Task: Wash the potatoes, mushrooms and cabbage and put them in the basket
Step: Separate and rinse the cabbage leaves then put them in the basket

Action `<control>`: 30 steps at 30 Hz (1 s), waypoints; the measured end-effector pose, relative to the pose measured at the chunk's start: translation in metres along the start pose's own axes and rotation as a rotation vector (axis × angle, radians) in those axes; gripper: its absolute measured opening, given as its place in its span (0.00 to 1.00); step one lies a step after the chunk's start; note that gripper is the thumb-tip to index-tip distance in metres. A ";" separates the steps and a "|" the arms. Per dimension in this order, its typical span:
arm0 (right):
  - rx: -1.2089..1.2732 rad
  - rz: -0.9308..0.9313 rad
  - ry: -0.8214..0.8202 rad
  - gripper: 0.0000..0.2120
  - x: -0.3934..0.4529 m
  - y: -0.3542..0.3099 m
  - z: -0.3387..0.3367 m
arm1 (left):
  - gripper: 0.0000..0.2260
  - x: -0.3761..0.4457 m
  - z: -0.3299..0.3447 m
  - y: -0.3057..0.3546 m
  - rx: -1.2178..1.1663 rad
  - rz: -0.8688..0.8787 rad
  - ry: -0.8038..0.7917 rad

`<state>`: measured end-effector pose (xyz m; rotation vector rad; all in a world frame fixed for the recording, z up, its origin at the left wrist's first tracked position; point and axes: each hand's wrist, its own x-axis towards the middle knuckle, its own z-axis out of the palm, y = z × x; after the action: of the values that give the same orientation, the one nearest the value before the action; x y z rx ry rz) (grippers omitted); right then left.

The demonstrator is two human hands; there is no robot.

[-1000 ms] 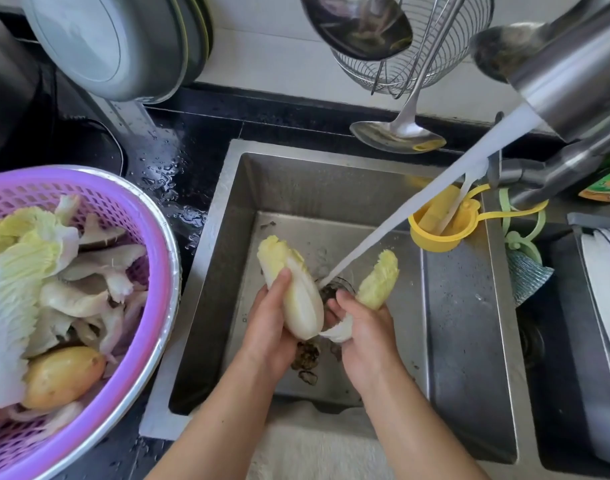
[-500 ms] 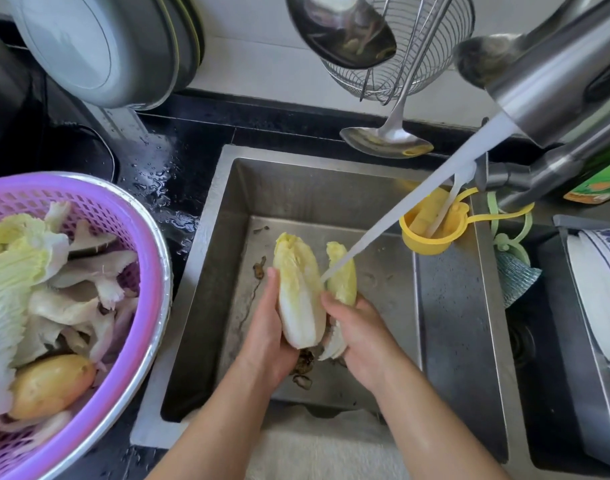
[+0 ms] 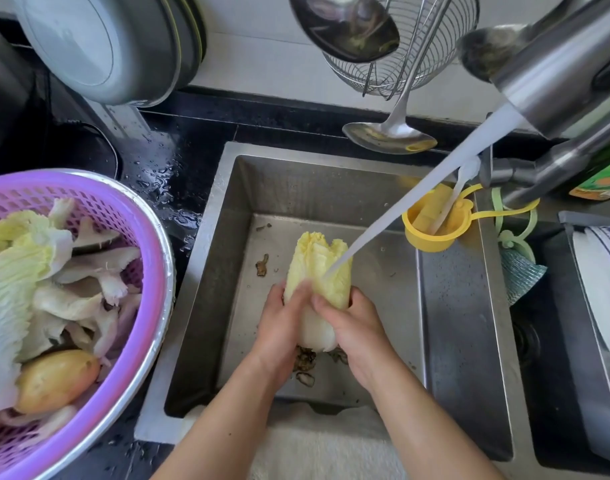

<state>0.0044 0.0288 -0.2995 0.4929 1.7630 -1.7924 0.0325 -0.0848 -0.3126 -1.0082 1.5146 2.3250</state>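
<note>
1. Rinsing the cabbage [image 3: 317, 268] is the step in hand: the person is holding it in the middle of the frame, above the bottom of the sink [image 3: 463, 327], and the stream of water [image 3: 417, 199] from the faucet [image 3: 553, 74] in the upper right is falling on its yellow leaves.
2. The left hand [image 3: 282, 327] is gripping the left side of the cabbage, with fingers curled round the lower white part.
3. The right hand [image 3: 352, 323] is gripping the right side in the same way, its fingers curled round the leaves, so both hands are pressing the leaves together into one bundle.
4. Some dark scraps [image 3: 305, 367] are lying on the sink bottom just under the hands, and one more piece is lying to the left of the cabbage.
5. The purple basket [image 3: 137, 244] is standing at the left of the frame on the wet counter [image 3: 165, 161], and it is already holding cabbage leaves [image 3: 16, 271], mushrooms [image 3: 88, 271] and a potato [image 3: 55, 379].
6. I am judging that the task is near its end, because this cabbage seems to be the last thing outside the basket.
7. The next move is probably calling for lifting the cabbage out of the stream, letting the water drip off, and carrying it left over the sink edge into the basket, with a firm grip because wet leaves may slip or fall apart.
</note>
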 end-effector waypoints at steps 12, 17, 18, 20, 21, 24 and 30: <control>0.163 0.090 0.271 0.09 0.012 0.019 0.012 | 0.14 0.007 0.001 -0.011 0.080 -0.023 0.141; -0.062 0.045 0.414 0.06 0.019 0.021 0.020 | 0.16 0.010 -0.001 -0.010 0.116 0.008 0.232; -0.081 0.044 0.409 0.07 0.020 0.021 0.020 | 0.17 0.009 -0.001 -0.009 0.128 0.022 0.248; -0.041 0.073 0.348 0.09 0.021 0.020 0.018 | 0.15 0.009 -0.002 -0.007 0.154 0.067 0.276; -0.006 0.098 0.290 0.12 0.022 0.019 0.016 | 0.13 0.009 -0.003 -0.007 0.168 0.090 0.287; 0.095 0.200 0.077 0.15 0.023 0.010 0.008 | 0.08 0.008 -0.005 -0.005 0.225 0.160 0.327; 0.312 0.449 0.222 0.14 0.035 0.016 0.016 | 0.06 0.006 0.000 -0.004 0.272 0.253 0.445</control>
<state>-0.0107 0.0088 -0.3327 1.1546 1.3608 -1.7325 0.0296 -0.0843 -0.3194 -1.3900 2.1697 2.0442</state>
